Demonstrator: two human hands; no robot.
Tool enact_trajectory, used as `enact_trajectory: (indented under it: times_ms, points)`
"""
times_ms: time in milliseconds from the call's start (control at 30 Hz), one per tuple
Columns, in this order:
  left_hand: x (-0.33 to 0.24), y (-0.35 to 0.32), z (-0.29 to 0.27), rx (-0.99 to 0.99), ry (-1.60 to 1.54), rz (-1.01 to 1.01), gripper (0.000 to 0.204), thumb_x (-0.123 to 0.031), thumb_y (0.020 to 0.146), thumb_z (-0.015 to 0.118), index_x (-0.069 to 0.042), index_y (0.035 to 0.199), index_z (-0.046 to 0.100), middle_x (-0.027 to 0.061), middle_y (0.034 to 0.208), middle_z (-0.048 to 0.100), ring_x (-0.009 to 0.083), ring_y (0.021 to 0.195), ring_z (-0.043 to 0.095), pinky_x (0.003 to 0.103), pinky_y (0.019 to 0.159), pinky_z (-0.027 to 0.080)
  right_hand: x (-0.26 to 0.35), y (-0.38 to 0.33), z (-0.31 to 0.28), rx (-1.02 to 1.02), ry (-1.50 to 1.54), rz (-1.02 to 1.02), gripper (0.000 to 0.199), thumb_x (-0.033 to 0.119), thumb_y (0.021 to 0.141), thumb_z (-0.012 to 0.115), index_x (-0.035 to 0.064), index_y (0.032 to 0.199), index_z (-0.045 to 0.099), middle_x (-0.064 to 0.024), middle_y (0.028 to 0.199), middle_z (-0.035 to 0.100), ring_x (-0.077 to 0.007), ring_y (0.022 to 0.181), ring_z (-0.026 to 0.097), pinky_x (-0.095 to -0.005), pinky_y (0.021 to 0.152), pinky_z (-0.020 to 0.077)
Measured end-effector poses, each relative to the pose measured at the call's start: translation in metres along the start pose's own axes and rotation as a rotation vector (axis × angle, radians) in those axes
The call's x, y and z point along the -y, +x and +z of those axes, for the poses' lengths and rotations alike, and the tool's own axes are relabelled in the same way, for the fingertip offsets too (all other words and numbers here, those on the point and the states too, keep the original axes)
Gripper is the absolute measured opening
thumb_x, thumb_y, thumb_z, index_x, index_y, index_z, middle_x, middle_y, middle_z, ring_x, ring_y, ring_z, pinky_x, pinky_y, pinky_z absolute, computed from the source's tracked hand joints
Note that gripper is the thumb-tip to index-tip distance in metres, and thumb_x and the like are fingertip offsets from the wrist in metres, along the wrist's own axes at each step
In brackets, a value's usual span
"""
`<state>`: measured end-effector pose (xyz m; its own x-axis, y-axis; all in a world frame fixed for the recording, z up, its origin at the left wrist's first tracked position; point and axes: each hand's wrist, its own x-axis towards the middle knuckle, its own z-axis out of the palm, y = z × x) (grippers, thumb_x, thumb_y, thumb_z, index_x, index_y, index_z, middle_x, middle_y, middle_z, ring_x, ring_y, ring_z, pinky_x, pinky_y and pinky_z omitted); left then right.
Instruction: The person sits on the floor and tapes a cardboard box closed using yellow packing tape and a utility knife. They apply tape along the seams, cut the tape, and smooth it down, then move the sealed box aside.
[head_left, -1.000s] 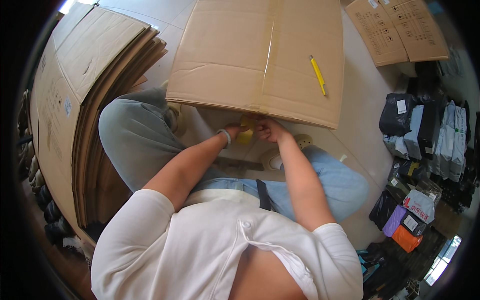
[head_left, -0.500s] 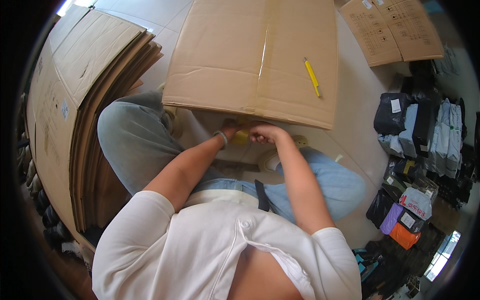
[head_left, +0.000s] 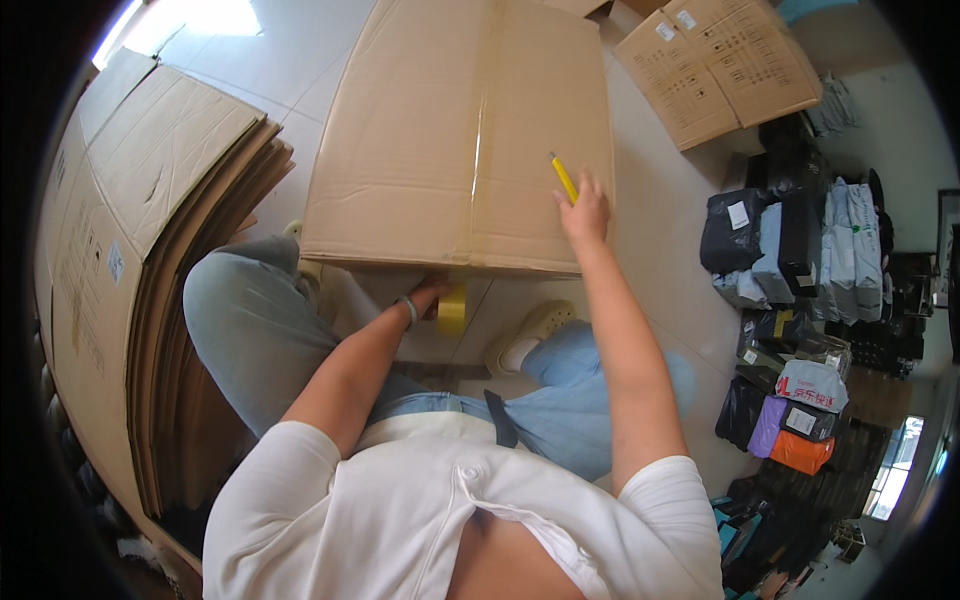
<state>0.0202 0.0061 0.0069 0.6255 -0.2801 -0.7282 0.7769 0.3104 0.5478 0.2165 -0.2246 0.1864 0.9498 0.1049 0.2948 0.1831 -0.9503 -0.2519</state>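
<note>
A large cardboard box (head_left: pixel 400 140) stands in front of me, with a strip of clear tape (head_left: pixel 478 150) down the middle of its top. On the right part of that top lies a yellow utility knife (head_left: pixel 564 178). My right hand (head_left: pixel 588 212) is over the knife's near end, fingers apart, thumb on one side and fingers on the other; the knife's lower end is hidden beneath it. Below the box's near edge, my left hand (head_left: pixel 430 292) holds a roll of yellowish packing tape (head_left: pixel 452 312). Some of its fingers are hidden.
Flattened cartons (head_left: pixel 190 170) stand in a thick stack at my left. Another printed carton (head_left: pixel 715 65) sits far right. Along the right side are piled dark, grey, purple and orange parcels (head_left: pixel 790 420). My crossed legs (head_left: pixel 260 320) are close to the box's near side.
My right hand has left the left hand beneath the box edge and moved up and right to the utility knife. The tape roll stays with my left hand. The view has shifted.
</note>
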Motion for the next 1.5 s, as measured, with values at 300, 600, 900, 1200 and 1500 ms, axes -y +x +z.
enact_trajectory:
  times_ms: [300, 600, 900, 1200, 1500]
  points:
    - [-0.017, -0.016, 0.0, 0.076, 0.083, -0.025, 0.011, -0.03, 0.082, 0.056, -0.024, 0.09, 0.052, -0.0069, 0.058, 0.043, 0.0049, 0.042, 0.034, 0.021, 0.039, 0.024, 0.015, -0.007, -0.013, 0.09, 0.192, 0.13, 0.016, 0.018, 0.093, 0.053, 0.0032, 0.099, 0.053, -0.0156, 0.099, 0.061, -0.0325, 0.088, 0.06, -0.0414, 0.073, 0.0481]
    - [-0.004, -0.005, -0.014, 0.161, 0.011, 0.03, 0.013, -0.028, 0.082, 0.058, -0.019, 0.087, 0.052, -0.0023, 0.054, 0.043, 0.011, 0.037, 0.035, 0.028, 0.034, 0.022, 0.059, -0.125, -0.086, 0.591, 0.46, -0.096, 0.027, 0.028, 0.09, 0.058, 0.0011, 0.092, 0.06, -0.0153, 0.071, 0.064, -0.0321, 0.068, 0.064, -0.041, 0.062, 0.0496]
    - [-0.015, -0.02, -0.003, 0.182, 0.004, 0.077, 0.015, -0.03, 0.082, 0.054, -0.022, 0.094, 0.051, -0.0046, 0.053, 0.04, 0.0076, 0.034, 0.024, 0.026, 0.034, 0.015, 0.061, -0.144, -0.011, 0.723, -0.221, -0.235, 0.039, 0.041, 0.082, 0.064, 0.0021, 0.082, 0.067, -0.0196, 0.075, 0.065, -0.0347, 0.069, 0.065, -0.0442, 0.058, 0.0514]
    - [0.013, 0.018, -0.019, 0.188, 0.444, 0.761, 0.018, -0.032, 0.085, 0.057, -0.02, 0.098, 0.053, -0.0039, 0.068, 0.053, 0.0083, 0.052, 0.048, 0.026, 0.044, 0.036, 0.047, -0.175, 0.07, 0.464, -0.233, -0.425, 0.022, 0.027, 0.082, 0.063, 0.0059, 0.087, 0.068, -0.0143, 0.08, 0.066, -0.0302, 0.075, 0.065, -0.0411, 0.06, 0.0539]
    - [0.035, 0.046, -0.032, 0.175, 0.498, 0.564, 0.028, -0.029, 0.089, 0.057, -0.009, 0.109, 0.059, 0.0028, 0.103, 0.061, 0.0166, 0.097, 0.059, 0.032, 0.084, 0.047, 0.041, -0.18, 0.091, 0.522, -0.45, -0.321, 0.014, 0.016, 0.082, 0.057, 0.0108, 0.084, 0.07, -0.0071, 0.085, 0.068, -0.0226, 0.08, 0.066, -0.0363, 0.063, 0.0514]
